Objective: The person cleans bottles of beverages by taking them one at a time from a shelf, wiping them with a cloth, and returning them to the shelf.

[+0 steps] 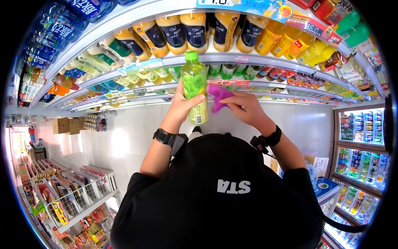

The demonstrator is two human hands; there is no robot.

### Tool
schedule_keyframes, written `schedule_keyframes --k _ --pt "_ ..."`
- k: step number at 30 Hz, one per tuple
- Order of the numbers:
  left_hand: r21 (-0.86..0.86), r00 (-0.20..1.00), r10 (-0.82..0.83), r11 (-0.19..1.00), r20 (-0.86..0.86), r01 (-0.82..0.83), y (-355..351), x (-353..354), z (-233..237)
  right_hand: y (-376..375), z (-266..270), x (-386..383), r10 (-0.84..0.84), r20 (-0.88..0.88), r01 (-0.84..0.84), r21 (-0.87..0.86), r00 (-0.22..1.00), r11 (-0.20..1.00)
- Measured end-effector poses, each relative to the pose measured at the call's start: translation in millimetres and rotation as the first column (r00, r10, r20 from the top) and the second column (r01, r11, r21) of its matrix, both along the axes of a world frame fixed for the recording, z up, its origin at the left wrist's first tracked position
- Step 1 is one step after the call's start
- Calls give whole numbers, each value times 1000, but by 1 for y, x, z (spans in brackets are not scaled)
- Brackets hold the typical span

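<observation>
My left hand (182, 103) is wrapped round a drink bottle (193, 85) with a green cap and a green, leaf-patterned label. The bottle stands upright in front of the shelf edge, its cap toward the shelves. Pinched in the fingers of my right hand (245, 108) is a purple cloth (219, 98), held beside the bottle with its edge close to the label. Dark straps with small devices sit on both wrists.
Curved shelves (224, 58) of bottled drinks span the front. Price strips (232, 83) line their edges. Lower left stands a wire rack (78, 199) of packaged snacks; beyond it are cardboard boxes (66, 125). Glass-door coolers (360, 153) line the right.
</observation>
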State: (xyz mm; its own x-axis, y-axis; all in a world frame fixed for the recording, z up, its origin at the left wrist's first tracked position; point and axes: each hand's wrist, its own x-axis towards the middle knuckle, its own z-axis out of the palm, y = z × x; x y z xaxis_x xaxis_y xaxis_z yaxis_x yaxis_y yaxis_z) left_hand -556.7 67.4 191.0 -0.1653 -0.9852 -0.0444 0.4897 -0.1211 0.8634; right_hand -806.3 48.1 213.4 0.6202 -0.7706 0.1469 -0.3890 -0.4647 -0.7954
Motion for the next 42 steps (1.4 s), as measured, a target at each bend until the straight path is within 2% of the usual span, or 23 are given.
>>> schedule_keyframes --k 1,2,3,4,6,7,8,10,11,12,14,15,16,18,19,23,25,31,35,37,40,41,42 --pt "-43 984 39 999 175 -32 -1 3 -6 2 -9 -6 0 3 0 -2 1000 1000" --pt "-91 937 85 994 340 -57 -3 5 -12 7 -18 -13 -107 92 98 100 990 990" --pt "-91 937 85 994 339 -57 -5 9 -20 10 -27 -18 -222 168 185 209 961 960" --pt "-206 849 168 976 501 -71 -6 15 -29 14 -33 -24 -224 167 187 212 960 959" --pt "-418 585 352 908 731 -23 -6 23 -48 25 -45 -33 -385 231 272 402 894 874" --pt "-494 513 446 868 734 -48 -7 24 -54 30 -51 -37 -393 228 278 409 891 869" --pt "-488 516 437 872 737 -41 -8 25 -60 35 -55 -40 -419 208 309 412 884 857" --pt "-455 358 442 889 822 -54 -11 28 -70 43 -61 -47 -451 188 346 414 872 842" --pt "-428 325 429 900 843 -78 -14 29 -75 48 -62 -50 -465 166 357 440 869 824" --pt "-426 331 424 902 843 -71 -17 29 -80 52 -63 -53 -479 143 369 464 866 805" --pt "-443 374 492 870 786 -215 -23 28 -90 58 -64 -59 -510 122 398 483 851 780" --pt "-414 476 498 867 725 -277 -28 30 -102 60 -64 -61 -532 106 417 501 840 758" --pt "-410 479 493 870 726 -274 -33 31 -112 62 -64 -61 -536 103 421 504 838 754" --pt "-412 523 554 832 648 -372 -41 32 -125 66 -64 -62 -572 130 427 539 810 727" --pt "-529 317 606 794 730 -299 -41 29 -110 68 -66 -62 -576 129 430 540 807 724" --pt "-527 305 612 787 730 -319 -58 20 -113 72 -67 -64 -604 101 467 538 791 702" --pt "-462 303 600 781 740 -420 -65 13 -114 74 -65 -65 -611 87 473 549 787 689" --pt "-513 297 626 771 721 -377 -84 13 -141 78 -72 -64 -610 141 464 524 780 714" --pt "-485 287 612 775 737 -405 -90 12 -146 80 -75 -62 -606 157 441 550 780 709" --pt "-357 401 566 799 721 -484 -93 8 -145 77 -75 -62 -603 156 438 550 782 711" --pt "-351 400 572 790 716 -502 -97 6 -142 76 -71 -62 -603 159 441 544 782 714" --pt "-355 398 574 790 715 -501 -99 6 -140 75 -71 -63 -610 160 446 544 777 711" --pt "-399 297 566 789 769 -468 -99 6 -138 75 -71 -63 -614 160 450 544 773 708"
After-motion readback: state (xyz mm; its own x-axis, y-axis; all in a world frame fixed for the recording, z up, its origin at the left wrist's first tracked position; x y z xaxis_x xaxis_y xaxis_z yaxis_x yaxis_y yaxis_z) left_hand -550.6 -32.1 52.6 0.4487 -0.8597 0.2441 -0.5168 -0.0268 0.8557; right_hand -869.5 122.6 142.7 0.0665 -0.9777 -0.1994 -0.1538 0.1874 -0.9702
